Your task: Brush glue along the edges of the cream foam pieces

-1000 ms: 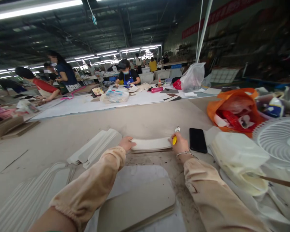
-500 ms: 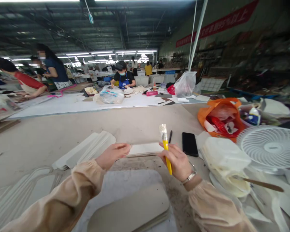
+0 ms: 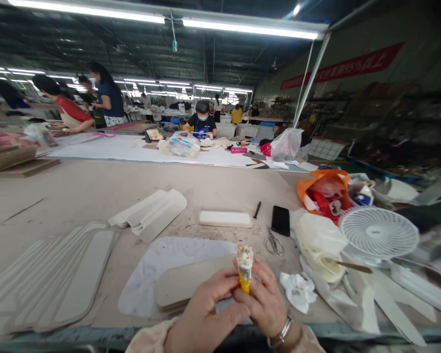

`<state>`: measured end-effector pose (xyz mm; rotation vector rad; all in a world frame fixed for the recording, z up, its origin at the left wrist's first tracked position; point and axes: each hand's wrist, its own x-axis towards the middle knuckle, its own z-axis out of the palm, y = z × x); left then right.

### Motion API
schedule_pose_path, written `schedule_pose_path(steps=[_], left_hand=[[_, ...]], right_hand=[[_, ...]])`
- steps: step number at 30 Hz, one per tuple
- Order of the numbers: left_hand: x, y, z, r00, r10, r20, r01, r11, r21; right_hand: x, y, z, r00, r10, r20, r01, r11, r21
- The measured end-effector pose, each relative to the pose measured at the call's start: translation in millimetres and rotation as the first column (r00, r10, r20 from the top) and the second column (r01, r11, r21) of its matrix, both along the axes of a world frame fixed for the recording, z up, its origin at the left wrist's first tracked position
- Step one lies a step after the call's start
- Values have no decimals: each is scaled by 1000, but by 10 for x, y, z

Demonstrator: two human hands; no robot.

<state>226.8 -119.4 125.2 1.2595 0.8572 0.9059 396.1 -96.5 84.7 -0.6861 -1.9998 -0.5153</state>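
A yellow-handled paintbrush (image 3: 244, 260) stands upright with its pale, clogged bristles up, and my right hand (image 3: 266, 299) is closed round its handle. Against the right hand's fingers rests my left hand (image 3: 209, 309), thumb and forefinger apart, with nothing visible held in it. Under and beyond the hands lies a stack of beige rounded panels (image 3: 180, 282) on a white sheet (image 3: 139, 284). Farther off is a small stack of narrow white-topped strips (image 3: 225, 218). Part of the panel stack is hidden by my hands.
Fanned panels (image 3: 84, 279) and strips (image 3: 158, 211) lie to the left. On the right are scissors (image 3: 274, 242), a phone (image 3: 280, 220), a black pen (image 3: 257, 210), crumpled tissue (image 3: 297, 290), a white tub (image 3: 321, 235) and a fan (image 3: 380, 233). Co-workers sit and stand beyond the table.
Both hands have left the narrow strip stack and come back toward me, meeting over the near panels. The brush came along in my right hand. The view has shifted too.
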Motion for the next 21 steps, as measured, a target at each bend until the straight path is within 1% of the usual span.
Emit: schedule_pose_path(steps=[2, 4, 7, 12, 15, 16, 18, 19, 20, 21], left_hand=[[105, -137, -21, 998, 46, -40, -44, 998, 52], [184, -235, -38, 995, 86, -48, -83, 994, 65], [257, -348, -64, 993, 90, -73, -83, 993, 89], [367, -526, -86, 982, 131, -138, -106, 979, 173], [432, -605, -42, 966, 164, -199, -106, 956, 273], [437, -617, -13, 956, 181, -230, -99, 939, 329], [407, -611, 67, 925, 234, -299, -73, 883, 464], [372, -592, 117, 903, 278, -327, -65, 842, 536], [326, -563, 175, 879, 336, -339, -64, 788, 613], [275, -526, 241, 852, 403, -334, -70, 720, 691]], right_hand=[[20, -100, -54, 1000, -17, -19, 16, 1000, -21], [47, -190, -115, 999, -17, -46, 16, 999, -39], [99, -302, -174, 998, -5, -61, 3, 999, -36], [220, -421, -146, 996, 28, -84, -25, 999, 31], [310, -466, -111, 994, 40, -102, -35, 998, 42], [341, -477, -103, 994, 41, -103, -37, 998, 44], [402, -492, -91, 994, 37, -99, -33, 999, 43], [431, -497, -87, 995, 31, -93, -27, 999, 39], [458, -499, -84, 996, 23, -86, -20, 999, 32], [481, -499, -80, 997, 16, -78, -14, 1000, 22]])
